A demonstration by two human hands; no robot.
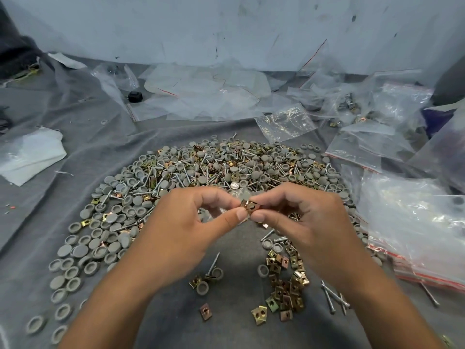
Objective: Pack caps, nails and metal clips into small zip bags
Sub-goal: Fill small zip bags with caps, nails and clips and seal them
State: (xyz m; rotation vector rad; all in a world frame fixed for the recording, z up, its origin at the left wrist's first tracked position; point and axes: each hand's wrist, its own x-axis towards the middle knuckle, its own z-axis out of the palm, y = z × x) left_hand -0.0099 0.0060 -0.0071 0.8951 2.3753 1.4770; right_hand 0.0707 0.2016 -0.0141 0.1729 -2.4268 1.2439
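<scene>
Left hand and right hand meet above the grey cloth, each pinching between thumb and forefinger one brass-coloured square metal clip. The clip's long axis runs left–right, its flat face toward the camera. Behind lies a mixed heap of grey round caps, nails and clips.

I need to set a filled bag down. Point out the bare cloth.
Bare grey cloth lies left of the mixed pile, before the white paper. A smaller patch sits between the forearms, beside the sorted metal clips. The right side is crowded with zip bags.
</scene>
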